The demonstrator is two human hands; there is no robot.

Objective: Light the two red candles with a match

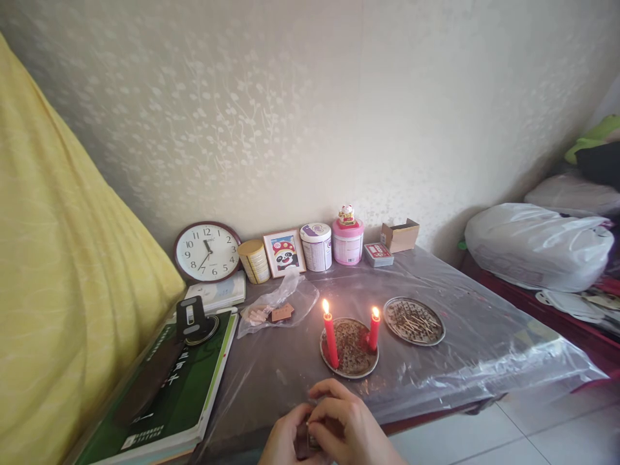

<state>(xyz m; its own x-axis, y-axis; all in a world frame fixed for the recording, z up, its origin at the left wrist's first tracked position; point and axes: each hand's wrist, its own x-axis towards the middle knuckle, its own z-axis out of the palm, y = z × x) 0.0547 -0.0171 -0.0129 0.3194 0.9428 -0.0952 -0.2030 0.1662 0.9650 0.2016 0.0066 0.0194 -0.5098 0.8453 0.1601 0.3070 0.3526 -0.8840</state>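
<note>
Both my hands meet at the bottom edge of the view, over the near side of the plastic-covered table (450, 361). My left hand (285, 436) and my right hand (346, 423) have their fingers curled round a small dark object (310, 439), mostly hidden between them. Just beyond my hands stands a round metal plate (351, 365) with two lit red candles: a taller one (330, 339) on its left and a shorter one (373, 330) on its right. A second metal plate (414, 320) with small sticks lies to the right.
Along the wall stand a clock (207, 252), a gold tin (254, 261), a framed picture (285, 252), two tins (316, 246) and boxes (400, 235). A clear bag (276, 303) and green books (169, 387) lie at left beside a yellow curtain (58, 271). White bags (537, 245) sit at right.
</note>
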